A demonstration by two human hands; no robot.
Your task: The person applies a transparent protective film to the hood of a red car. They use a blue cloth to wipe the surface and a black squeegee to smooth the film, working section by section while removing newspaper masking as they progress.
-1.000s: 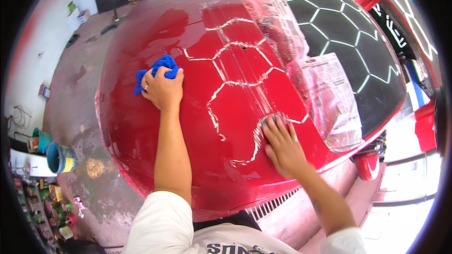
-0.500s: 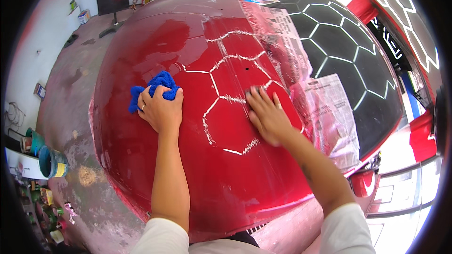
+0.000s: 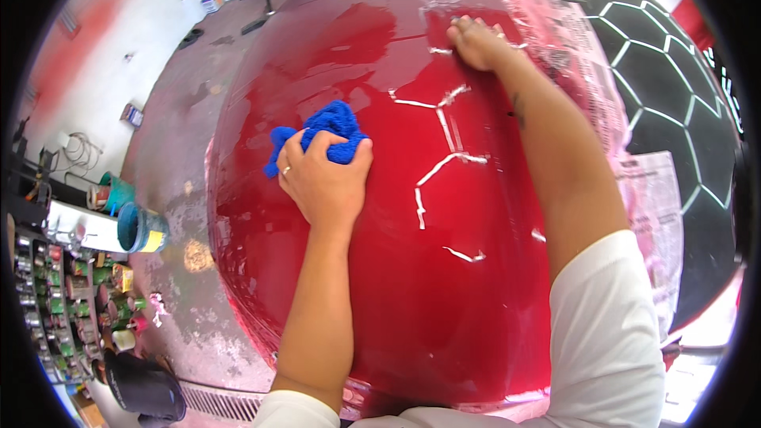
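Panel (image 3: 483, 293) under left fingers (image 3: 321, 147), half-closed over a cloth (image 3: 333, 117), seemingly for bracing; beyond them, right fingers (image 3: 461, 29) bent, hold unclear.

- Part of the blue cloth (image 3: 331, 120) is covered by the left hand (image 3: 325, 178) gripping it.
- What lies beneath the right hand (image 3: 477, 43) is hidden.
- Right of and below that hand, the newspaper (image 3: 654, 182) is partly masked by the white sleeve (image 3: 606, 325); its print is blurred.
- Left of and below the cloth grip, small containers (image 3: 58, 325) cannot be told apart.
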